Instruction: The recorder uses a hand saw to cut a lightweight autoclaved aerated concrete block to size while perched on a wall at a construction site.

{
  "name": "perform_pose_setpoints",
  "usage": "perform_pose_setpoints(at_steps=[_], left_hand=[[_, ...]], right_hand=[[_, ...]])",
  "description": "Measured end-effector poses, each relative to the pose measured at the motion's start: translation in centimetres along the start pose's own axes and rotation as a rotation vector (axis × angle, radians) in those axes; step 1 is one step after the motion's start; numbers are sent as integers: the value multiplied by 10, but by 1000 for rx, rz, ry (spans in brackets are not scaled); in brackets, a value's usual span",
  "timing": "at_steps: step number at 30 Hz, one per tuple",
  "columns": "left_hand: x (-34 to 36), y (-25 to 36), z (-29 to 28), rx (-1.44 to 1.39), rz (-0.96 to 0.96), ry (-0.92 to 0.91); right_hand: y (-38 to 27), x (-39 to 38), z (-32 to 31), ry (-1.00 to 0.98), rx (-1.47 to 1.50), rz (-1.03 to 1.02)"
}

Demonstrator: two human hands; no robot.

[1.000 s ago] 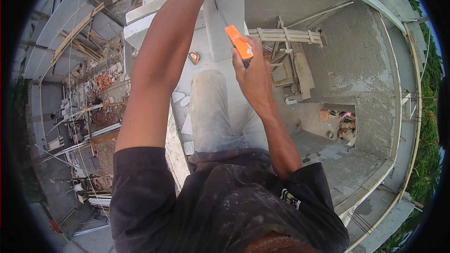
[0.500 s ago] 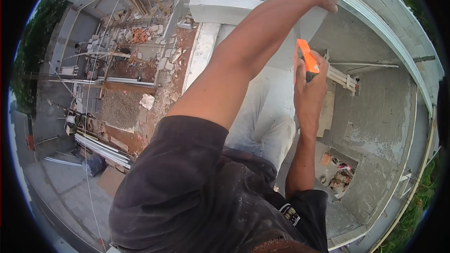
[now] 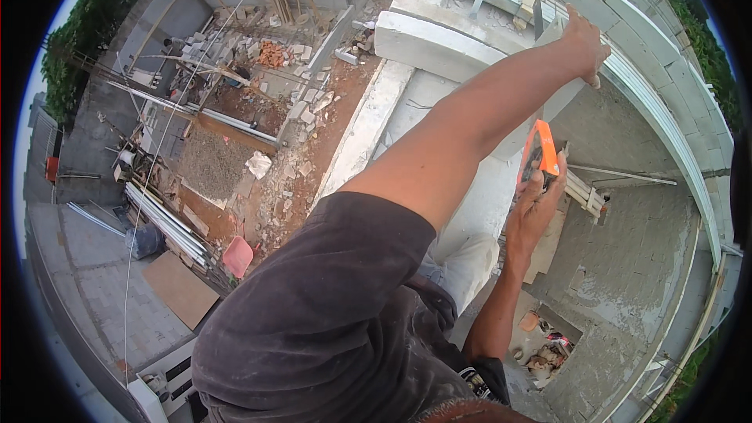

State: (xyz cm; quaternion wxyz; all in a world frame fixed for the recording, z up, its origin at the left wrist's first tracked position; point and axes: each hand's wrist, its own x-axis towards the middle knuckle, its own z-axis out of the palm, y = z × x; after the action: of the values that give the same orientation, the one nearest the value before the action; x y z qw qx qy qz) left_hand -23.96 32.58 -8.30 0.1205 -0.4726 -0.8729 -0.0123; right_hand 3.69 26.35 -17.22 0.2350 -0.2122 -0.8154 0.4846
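My right hand (image 3: 536, 215) is closed round the orange and black handle (image 3: 544, 158) of a hand saw. Its grey blade (image 3: 538, 17) points away from me, passes behind my left forearm and shows again beyond it. My left arm crosses in front to the far right, where my left hand (image 3: 583, 45) rests at the edge of a pale block (image 3: 558, 100), fingers spread apart. Part of the block and the blade's contact with it are hidden by the arm. Long pale concrete blocks (image 3: 439, 45) lie just left of the forearm.
I am high on a white wall ledge (image 3: 364, 121). Far below on the left is a yard with rubble (image 3: 301, 168), bricks (image 3: 274, 53) and a pink dustpan-like thing (image 3: 237, 256). Right lies a grey floor (image 3: 627, 266) below, bounded by a curving block wall (image 3: 666, 94).
The view has tilted, so the scene sits lower and farther right; the pink thing has come into sight. My right hand still grips the saw, and my left stays by the block.
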Motion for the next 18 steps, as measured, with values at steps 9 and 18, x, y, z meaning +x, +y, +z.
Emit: perform_pose_setpoints(at_steps=[9,18], left_hand=[[2,-6,12,-101,-76,4],[-5,-6,3,-88,-23,-29]], right_hand=[[20,1,0,59,-278,-324],[-1,7,1,131,-125,-142]])
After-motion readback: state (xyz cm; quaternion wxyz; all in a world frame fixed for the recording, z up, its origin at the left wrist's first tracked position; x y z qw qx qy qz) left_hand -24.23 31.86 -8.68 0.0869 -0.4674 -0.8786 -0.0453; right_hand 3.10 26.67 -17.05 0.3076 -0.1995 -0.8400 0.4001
